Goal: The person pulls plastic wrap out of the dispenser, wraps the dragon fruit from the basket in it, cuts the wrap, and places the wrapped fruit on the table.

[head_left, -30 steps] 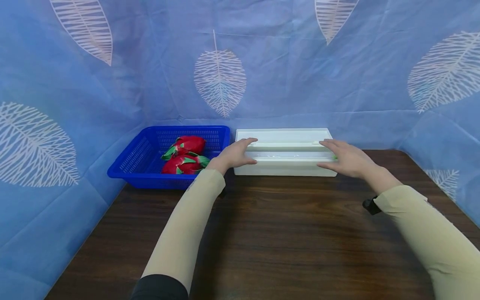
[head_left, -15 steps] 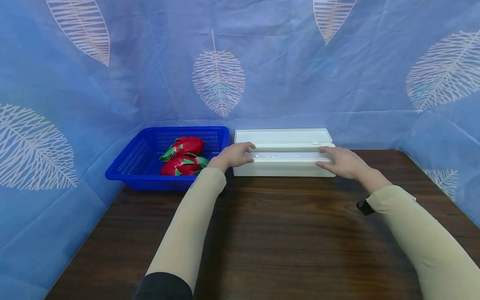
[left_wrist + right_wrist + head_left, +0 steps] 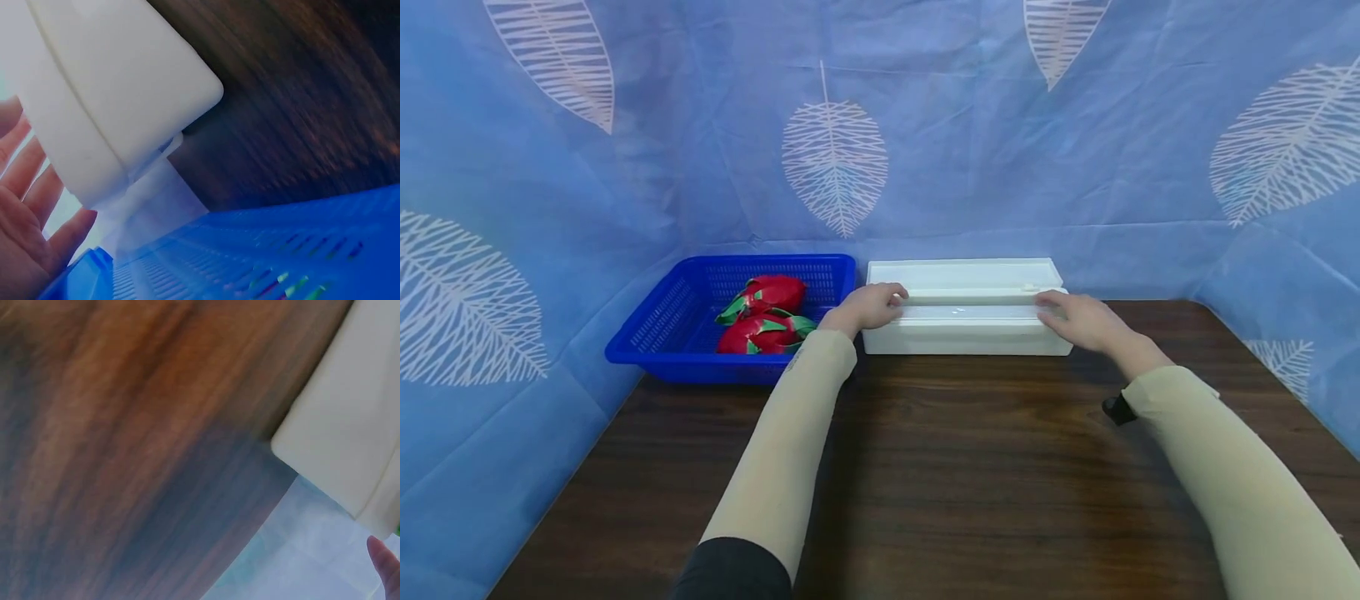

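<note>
A long white plastic-wrap dispenser [image 3: 958, 337] stands at the back of the table, its lid [image 3: 966, 273] raised and clear film [image 3: 970, 312] glinting in the slot. At its left end is my left hand [image 3: 868, 308], thumb and fingers by the upper edge. The left wrist view shows those fingers [image 3: 40, 187] spread, reaching behind the white end. My right hand [image 3: 1081, 321] is at the other end, fingers over the top and thumb near the front; part of that end is hidden by it. One fingertip [image 3: 375, 547] shows beside the dispenser's corner in the right wrist view.
Left of the dispenser stands a blue perforated basket [image 3: 662, 358], close to my left wrist. Two red dragon fruits [image 3: 760, 333] with green tips lie in it. A blue leaf-patterned cloth [image 3: 947, 167] hangs behind the dark wooden table [image 3: 985, 467].
Both hands have come closer in at the dispenser's ends. The gaps between thumb and fingers have narrowed, and the right hand has moved slightly left. The dispenser's lid stays raised.
</note>
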The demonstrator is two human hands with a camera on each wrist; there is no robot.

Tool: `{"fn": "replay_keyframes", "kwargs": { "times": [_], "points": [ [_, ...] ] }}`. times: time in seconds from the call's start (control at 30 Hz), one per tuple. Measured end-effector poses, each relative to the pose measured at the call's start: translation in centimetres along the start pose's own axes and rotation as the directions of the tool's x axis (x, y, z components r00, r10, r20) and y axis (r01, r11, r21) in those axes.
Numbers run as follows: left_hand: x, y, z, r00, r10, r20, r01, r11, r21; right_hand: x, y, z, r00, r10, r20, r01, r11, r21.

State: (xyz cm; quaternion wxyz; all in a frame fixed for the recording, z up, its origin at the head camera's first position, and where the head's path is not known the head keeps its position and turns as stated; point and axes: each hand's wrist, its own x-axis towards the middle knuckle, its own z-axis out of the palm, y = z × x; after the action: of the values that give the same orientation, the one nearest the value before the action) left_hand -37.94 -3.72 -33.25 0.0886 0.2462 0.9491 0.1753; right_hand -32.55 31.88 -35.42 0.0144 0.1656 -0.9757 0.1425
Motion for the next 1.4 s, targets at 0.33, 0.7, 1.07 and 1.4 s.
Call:
{"fn": "replay_keyframes", "kwargs": {
  "times": [0.33,0.7,1.07,1.4],
  "points": [
    [1.1,-0.1,0.5,0.993,-0.004,-0.115,0.009,0.999,0.041,0.9,-0.3,-0.6,1.0,0.014,-0.006,-0.013,0.997,0.075],
    [1.5,-0.4,0.2,0.98,-0.004,-0.2,0.003,1.0,-0.006,1.7,-0.1,-0.7,0.994,0.059,-0.088,-0.051,0.994,0.093],
    [1.2,-0.3,0.0,0.968,-0.052,-0.246,0.003,0.981,-0.196,2.3,-0.1,-1.7,0.996,0.076,-0.051,-0.072,0.994,0.078],
    [0.9,0.1,-1.3,0.956,-0.105,-0.275,0.052,0.98,-0.193,2.5,-0.9,-3.0,0.99,0.072,-0.119,-0.059,0.993,0.104]
  ]
}}
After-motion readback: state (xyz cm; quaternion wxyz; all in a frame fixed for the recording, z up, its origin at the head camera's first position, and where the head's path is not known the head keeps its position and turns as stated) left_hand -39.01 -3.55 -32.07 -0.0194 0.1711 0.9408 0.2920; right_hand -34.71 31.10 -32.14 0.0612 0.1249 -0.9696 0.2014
